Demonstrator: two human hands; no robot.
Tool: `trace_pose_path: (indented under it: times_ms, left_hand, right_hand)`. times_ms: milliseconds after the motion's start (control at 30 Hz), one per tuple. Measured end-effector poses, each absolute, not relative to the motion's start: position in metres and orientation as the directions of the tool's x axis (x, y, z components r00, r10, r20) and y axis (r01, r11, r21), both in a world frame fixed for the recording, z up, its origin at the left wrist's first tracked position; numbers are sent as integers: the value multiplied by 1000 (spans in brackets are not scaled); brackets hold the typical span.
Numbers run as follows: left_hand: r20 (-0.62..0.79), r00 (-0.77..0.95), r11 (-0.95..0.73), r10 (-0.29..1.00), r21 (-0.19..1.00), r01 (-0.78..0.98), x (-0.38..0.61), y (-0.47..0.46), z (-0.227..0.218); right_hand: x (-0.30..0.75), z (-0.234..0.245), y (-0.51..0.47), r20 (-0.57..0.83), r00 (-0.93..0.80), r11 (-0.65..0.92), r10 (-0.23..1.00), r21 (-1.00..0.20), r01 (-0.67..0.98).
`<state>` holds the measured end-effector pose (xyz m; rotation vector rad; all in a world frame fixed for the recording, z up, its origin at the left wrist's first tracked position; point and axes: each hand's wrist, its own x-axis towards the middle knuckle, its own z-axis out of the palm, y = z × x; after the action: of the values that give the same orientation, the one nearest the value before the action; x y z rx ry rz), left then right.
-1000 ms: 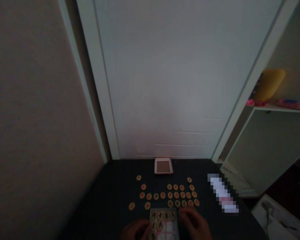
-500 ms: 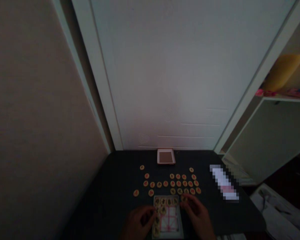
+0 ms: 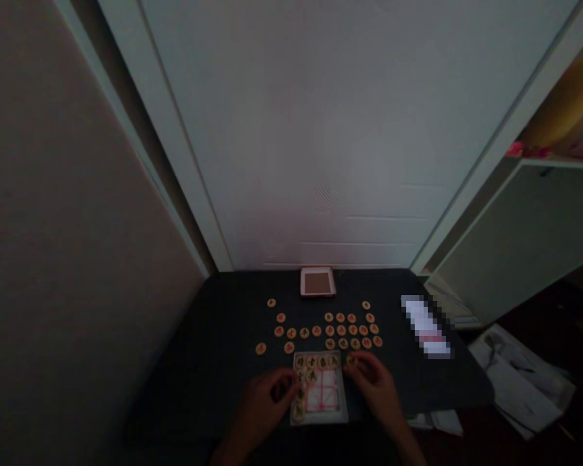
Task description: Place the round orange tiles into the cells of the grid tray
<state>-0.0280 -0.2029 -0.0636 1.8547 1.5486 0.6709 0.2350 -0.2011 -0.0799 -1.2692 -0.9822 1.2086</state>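
A shallow white box (image 3: pixel 343 414) with pink grid lines on its floor sits at the table's near edge. Round wooden Chinese chess pieces with dark characters, one of them a piece (image 3: pixel 311 377) in the second row, line its far and left sides. My left hand (image 3: pixel 269 398) is closed at the box's left edge, thumb and index finger on the rim beside the pieces. Just off the box's far right corner, my right hand (image 3: pixel 374 382) pinches a Chinese chess piece (image 3: pixel 352 360), partly covered by the fingers.
Several loose Chinese chess pieces (image 3: pixel 341 330) lie spread over the dark table (image 3: pixel 199 362) beyond the box. An open box lid (image 3: pixel 317 283) rests near the white panel at the back. To the right is a blurred-out flat item (image 3: pixel 426 327); papers (image 3: pixel 522 378) lie past the table's edge.
The view has tipped downward, so the table appears higher in the picture. Both hands keep nearly the same place by the box, and the right one still pinches its piece.
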Motion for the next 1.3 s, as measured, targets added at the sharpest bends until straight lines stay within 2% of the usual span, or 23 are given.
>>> trace_pose_path:
  times_ms: [733, 1000, 1233, 1300]
  left_hand:
    - [8, 163, -115, 987, 741, 662, -22, -207, -56]
    - [19, 177, -132, 984, 742, 657, -22, -206, -58]
    - [44, 194, -163, 980, 735, 658, -23, -207, -57]
    - [91, 193, -198, 977, 723, 662, -24, -209, -56]
  right_hand:
    - [247, -86, -202, -151, 134, -143, 979, -987, -72]
    - [248, -93, -201, -214, 109, -188, 971, -959, -211]
    - [248, -88, -203, -213, 85, -187, 973, -952, -244]
    - [248, -88, -203, -215, 79, -190, 973, -951, -245]
